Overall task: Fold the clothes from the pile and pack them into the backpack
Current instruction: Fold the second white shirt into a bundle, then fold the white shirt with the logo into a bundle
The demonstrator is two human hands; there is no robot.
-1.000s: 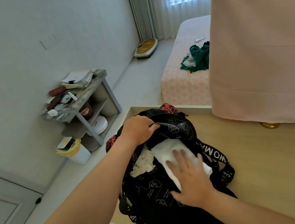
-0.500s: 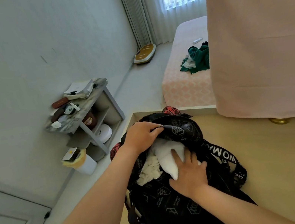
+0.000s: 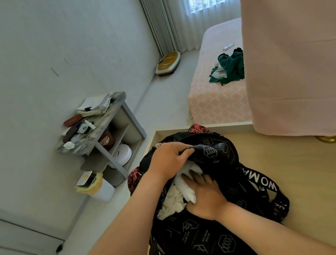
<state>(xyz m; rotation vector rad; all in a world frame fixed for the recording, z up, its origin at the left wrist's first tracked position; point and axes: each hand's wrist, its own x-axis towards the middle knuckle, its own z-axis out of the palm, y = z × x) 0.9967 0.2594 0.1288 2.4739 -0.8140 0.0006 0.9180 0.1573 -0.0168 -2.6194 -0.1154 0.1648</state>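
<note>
Black backpack (image 3: 204, 243) of soft, slumped fabric with a grey geometric logo print lies on the pale wood table (image 3: 326, 178), mouth facing away from the person. A webbing strap (image 3: 260, 180) with white block letters loops off its right side. Left hand (image 3: 169, 160) has fingers curled over the top rim of the opening, gripping the black fabric and lifting it. Right hand (image 3: 205, 199) is flat, fingers fairly straight, pressing a smooth white folded garment (image 3: 187, 188) into the mouth; fingertips are shadowed inside. A crumpled cream cloth (image 3: 171, 204) sits in the bag just left of it. The clothes pile (image 3: 230, 68), dark green and rumpled, lies well apart on the bed (image 3: 214, 101) with its pink lattice-pattern cover. A matte pink cloth (image 3: 299, 38) hangs at right.
</note>
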